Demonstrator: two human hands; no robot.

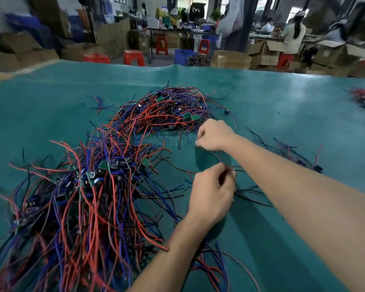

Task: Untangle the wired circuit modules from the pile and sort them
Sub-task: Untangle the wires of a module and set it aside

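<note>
Green table mat (pixel 261 98), workshop behind. Left hand (pixel 212 191) and right hand (pixel 214 134) each pinch one red wire (pixel 216 155); tugging risks dragging near pile (pixel 89 186), retangling.

Beyond the teal table cover (pixel 261 91) — red stools (pixel 134 57), cardboard boxes (pixel 231 59), a blue crate (pixel 182 56).

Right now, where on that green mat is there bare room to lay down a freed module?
Bare mat lies right of the far wire pile, and at far left. The near tangle crowds the left front; both hands work the middle.
</note>
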